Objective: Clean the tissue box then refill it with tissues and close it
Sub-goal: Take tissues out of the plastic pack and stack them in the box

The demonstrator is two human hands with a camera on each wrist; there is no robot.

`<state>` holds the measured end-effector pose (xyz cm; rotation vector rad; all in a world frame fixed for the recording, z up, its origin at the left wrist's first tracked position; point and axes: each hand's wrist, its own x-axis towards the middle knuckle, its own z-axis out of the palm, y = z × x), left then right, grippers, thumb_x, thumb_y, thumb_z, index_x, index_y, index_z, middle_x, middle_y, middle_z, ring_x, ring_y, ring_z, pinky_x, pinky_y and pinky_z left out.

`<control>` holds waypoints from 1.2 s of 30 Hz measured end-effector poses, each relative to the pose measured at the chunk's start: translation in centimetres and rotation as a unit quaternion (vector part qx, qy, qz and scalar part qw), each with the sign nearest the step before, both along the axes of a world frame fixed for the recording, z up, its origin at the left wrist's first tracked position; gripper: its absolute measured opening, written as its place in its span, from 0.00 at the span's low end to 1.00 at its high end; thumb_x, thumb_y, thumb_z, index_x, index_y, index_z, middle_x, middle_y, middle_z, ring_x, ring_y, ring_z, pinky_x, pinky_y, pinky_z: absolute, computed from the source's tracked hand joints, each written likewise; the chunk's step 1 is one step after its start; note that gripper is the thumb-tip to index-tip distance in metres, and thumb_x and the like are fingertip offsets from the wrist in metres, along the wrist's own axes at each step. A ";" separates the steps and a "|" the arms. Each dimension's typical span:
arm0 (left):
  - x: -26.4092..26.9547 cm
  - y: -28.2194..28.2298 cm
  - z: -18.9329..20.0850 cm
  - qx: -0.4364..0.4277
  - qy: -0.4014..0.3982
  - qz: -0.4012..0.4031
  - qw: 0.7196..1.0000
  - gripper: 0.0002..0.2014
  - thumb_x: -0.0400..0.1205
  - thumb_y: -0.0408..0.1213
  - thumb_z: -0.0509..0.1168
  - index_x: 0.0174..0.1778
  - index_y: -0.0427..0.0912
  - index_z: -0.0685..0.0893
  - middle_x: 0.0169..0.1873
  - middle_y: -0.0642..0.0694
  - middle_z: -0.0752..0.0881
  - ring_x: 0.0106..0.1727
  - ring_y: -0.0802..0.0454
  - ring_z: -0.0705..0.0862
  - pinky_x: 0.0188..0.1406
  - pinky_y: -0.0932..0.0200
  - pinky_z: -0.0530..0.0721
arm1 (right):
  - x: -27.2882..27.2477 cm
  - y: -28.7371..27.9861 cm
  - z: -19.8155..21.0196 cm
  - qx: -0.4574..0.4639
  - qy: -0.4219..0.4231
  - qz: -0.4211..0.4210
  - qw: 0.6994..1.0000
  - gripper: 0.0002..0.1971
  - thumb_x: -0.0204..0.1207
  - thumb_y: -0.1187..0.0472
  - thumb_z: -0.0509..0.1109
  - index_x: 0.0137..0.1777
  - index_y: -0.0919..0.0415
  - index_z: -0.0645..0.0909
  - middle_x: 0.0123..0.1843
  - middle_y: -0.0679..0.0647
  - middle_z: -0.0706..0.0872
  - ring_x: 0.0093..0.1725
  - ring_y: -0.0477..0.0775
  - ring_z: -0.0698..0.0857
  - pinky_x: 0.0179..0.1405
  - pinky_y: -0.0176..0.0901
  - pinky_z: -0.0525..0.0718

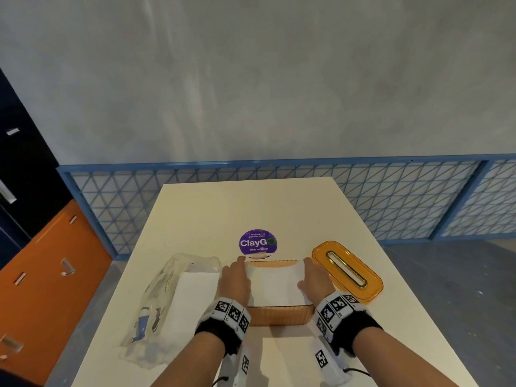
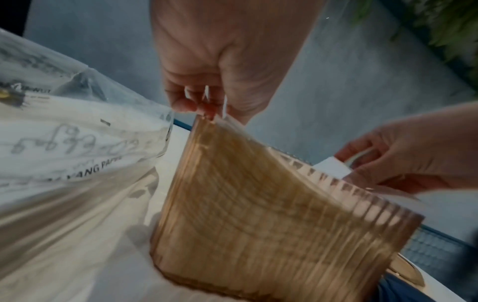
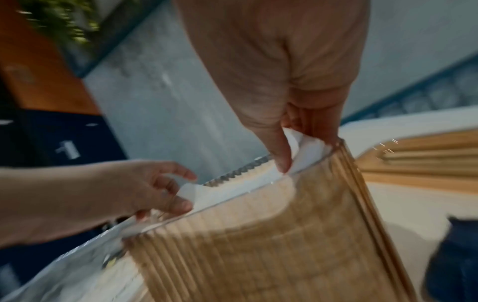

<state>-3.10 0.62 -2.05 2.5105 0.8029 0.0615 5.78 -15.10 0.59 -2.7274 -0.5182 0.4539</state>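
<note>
The orange ribbed tissue box [image 1: 279,317] stands open in the middle of the white table [image 1: 251,208]. A stack of white tissues [image 1: 275,287] lies inside it. My left hand [image 1: 237,270] pinches the stack's left edge at the box wall [image 2: 258,204]. My right hand [image 1: 310,268] pinches the stack's right edge, thumb on the curled tissue [image 3: 308,151]. In the right wrist view the left hand [image 3: 168,190] grips the tissue's other end. The orange lid [image 1: 347,270], with its slot facing up, lies just right of the box.
A clear plastic tissue package [image 1: 173,297] with more white tissues lies left of the box. A loose white sheet [image 1: 287,356] sits near the table's front edge. A purple round sticker [image 1: 258,243] is behind the box. Orange and dark cabinets [image 1: 42,275] stand at the left.
</note>
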 end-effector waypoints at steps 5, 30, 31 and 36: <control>-0.7 -0.1 1.2 0.168 0.038 -0.126 0.977 0.28 0.81 0.33 0.63 0.77 0.56 0.67 0.68 0.48 0.70 0.70 0.48 0.70 0.64 0.50 0.70 | 0.0 -0.6 0.7 -0.039 -0.158 0.160 0.974 0.23 0.79 0.66 0.64 0.74 0.56 0.69 0.69 0.55 0.75 0.65 0.54 0.78 0.57 0.43 0.79; -2.1 0.9 2.1 0.222 0.082 -0.134 0.962 0.19 0.84 0.41 0.59 0.73 0.57 0.73 0.66 0.49 0.79 0.71 0.46 0.70 0.68 0.46 0.66 | 1.7 -1.0 0.7 -0.079 -0.097 0.217 0.968 0.20 0.81 0.52 0.64 0.73 0.48 0.72 0.70 0.52 0.79 0.69 0.54 0.77 0.67 0.47 0.75; -2.9 1.7 2.1 0.190 0.029 -0.077 0.978 0.17 0.85 0.40 0.58 0.70 0.54 0.76 0.64 0.50 0.80 0.69 0.47 0.73 0.66 0.48 0.69 | 2.1 -1.5 0.8 -0.014 -0.121 0.182 0.976 0.19 0.81 0.52 0.63 0.72 0.48 0.73 0.69 0.51 0.80 0.69 0.52 0.77 0.67 0.46 0.75; -6.4 6.2 -1.0 0.045 0.043 0.084 0.994 0.16 0.86 0.38 0.56 0.70 0.41 0.76 0.67 0.40 0.74 0.66 0.42 0.78 0.61 0.51 0.78 | 2.7 -3.0 -0.1 0.039 0.013 0.026 0.999 0.23 0.85 0.58 0.56 0.80 0.58 0.63 0.77 0.59 0.72 0.75 0.58 0.73 0.72 0.45 0.72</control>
